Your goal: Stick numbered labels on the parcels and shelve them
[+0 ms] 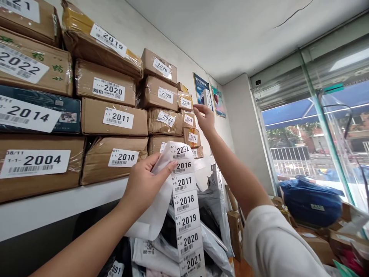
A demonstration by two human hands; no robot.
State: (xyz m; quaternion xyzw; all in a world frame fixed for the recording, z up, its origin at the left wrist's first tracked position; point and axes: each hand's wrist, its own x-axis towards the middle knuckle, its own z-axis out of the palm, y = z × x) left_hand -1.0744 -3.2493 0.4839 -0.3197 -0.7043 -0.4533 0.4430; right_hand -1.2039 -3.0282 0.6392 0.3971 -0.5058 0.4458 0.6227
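Observation:
A strip of printed number labels (186, 200) hangs from my left hand (145, 179), its thumb pressed on the front beside 2016. The top label on the strip reads 2032, and white backing paper trails behind it. My right hand (205, 118) is raised at the far end of the shelf, fingers drawn together at the right edge of a small taped box (183, 96) with a 2030 label (185, 103). Whether anything is pinched in those fingertips cannot be made out. Below that box are stacked small boxes labelled 2029 (188, 119) and 2028 (193, 137).
Numbered cardboard boxes (113, 123) fill the white shelf (86, 206) on the left. Under it lie grey and white plastic parcels (210, 200). At right, a large blue bag (311, 202) sits among cartons by the glass front. Posters (218, 100) hang on the wall.

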